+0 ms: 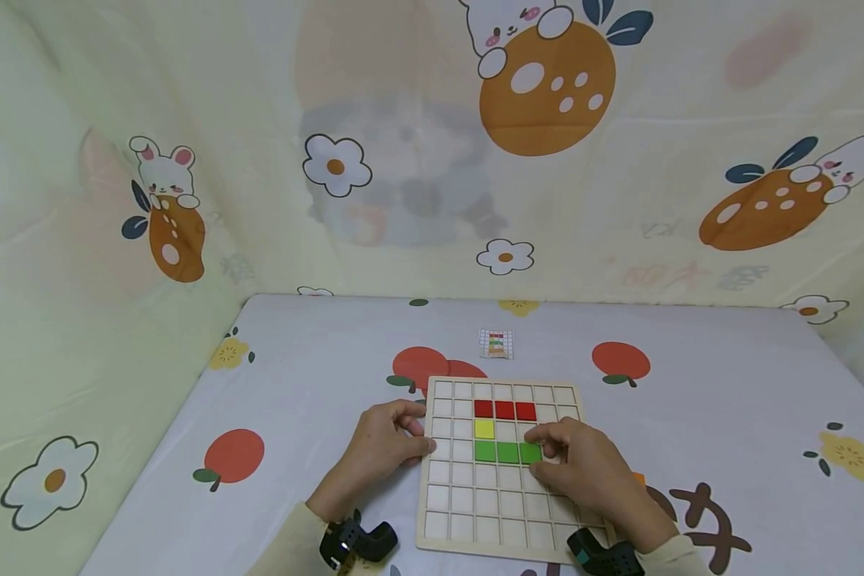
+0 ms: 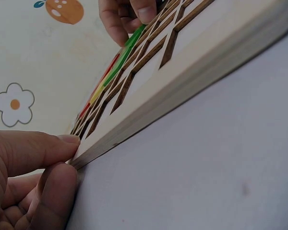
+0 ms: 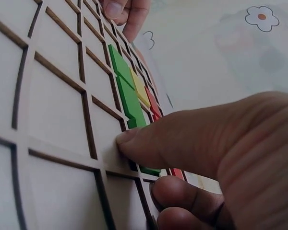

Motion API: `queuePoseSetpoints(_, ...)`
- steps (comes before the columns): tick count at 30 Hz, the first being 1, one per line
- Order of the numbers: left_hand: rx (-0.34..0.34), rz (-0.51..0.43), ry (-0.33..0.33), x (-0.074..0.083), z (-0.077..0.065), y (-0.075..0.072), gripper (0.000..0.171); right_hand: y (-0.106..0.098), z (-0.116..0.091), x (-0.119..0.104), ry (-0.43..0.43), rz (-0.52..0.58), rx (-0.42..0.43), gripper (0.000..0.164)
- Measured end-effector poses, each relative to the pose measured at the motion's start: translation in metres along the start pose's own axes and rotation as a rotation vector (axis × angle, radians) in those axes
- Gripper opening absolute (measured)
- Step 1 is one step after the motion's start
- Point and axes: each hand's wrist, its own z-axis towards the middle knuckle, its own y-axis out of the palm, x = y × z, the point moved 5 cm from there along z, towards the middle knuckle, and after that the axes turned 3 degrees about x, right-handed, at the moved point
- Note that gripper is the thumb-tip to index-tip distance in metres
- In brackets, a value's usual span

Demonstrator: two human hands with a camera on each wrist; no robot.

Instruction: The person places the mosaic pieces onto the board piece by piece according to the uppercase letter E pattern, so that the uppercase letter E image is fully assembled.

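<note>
A wooden grid board [image 1: 497, 552] lies flat on the table, holding a row of red tiles [image 1: 505, 410], one yellow tile [image 1: 484, 430] and a row of green tiles [image 1: 496, 452]. At its left edge, my left hand [image 1: 385, 440] grips the frame between thumb [image 2: 62, 146] and curled index finger. My right hand [image 1: 586, 464] reaches over the board's right half. Its thumb [image 3: 144, 143] and index finger close about the rightmost green tile [image 1: 530, 454], which sits in or at its cell. In the right wrist view the thumb partly hides that tile.
Behind the board lies a small pattern card [image 1: 497, 344] with coloured squares. Something orange [image 1: 639, 478] shows partly behind the right wrist. A printed cloth [image 1: 317, 344] covers the table, and a patterned curtain [image 1: 403, 160] hangs at the back and left. Both wrists wear black devices [image 1: 356, 542].
</note>
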Motion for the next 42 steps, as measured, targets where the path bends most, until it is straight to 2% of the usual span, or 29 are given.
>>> queuePoseSetpoints(17,0.002,0.019,0.016,0.003,-0.001,-0.001,0.046,0.001,0.0,0.002,0.037,-0.007,-0.004,0.027)
queuePoseSetpoints(24,0.001,0.011,0.011,0.002,-0.001,-0.001,0.046,-0.001,0.0,0.0,0.03,-0.008,-0.03,0.045)
queuePoseSetpoints(30,-0.002,0.01,0.013,0.002,-0.001,0.0,0.047,-0.018,-0.009,0.001,0.009,-0.051,-0.016,0.055)
queuePoseSetpoints(34,0.001,0.007,-0.003,0.002,-0.001,-0.001,0.047,-0.037,-0.024,0.015,0.07,-0.097,0.016,0.054)
queuePoseSetpoints(37,0.002,0.008,-0.011,0.002,-0.001,0.0,0.047,-0.05,-0.038,0.034,0.131,-0.131,0.027,0.056)
queuePoseSetpoints(42,0.002,0.003,-0.013,0.003,-0.002,0.0,0.047,-0.063,-0.059,0.073,0.27,-0.162,-0.038,0.058)
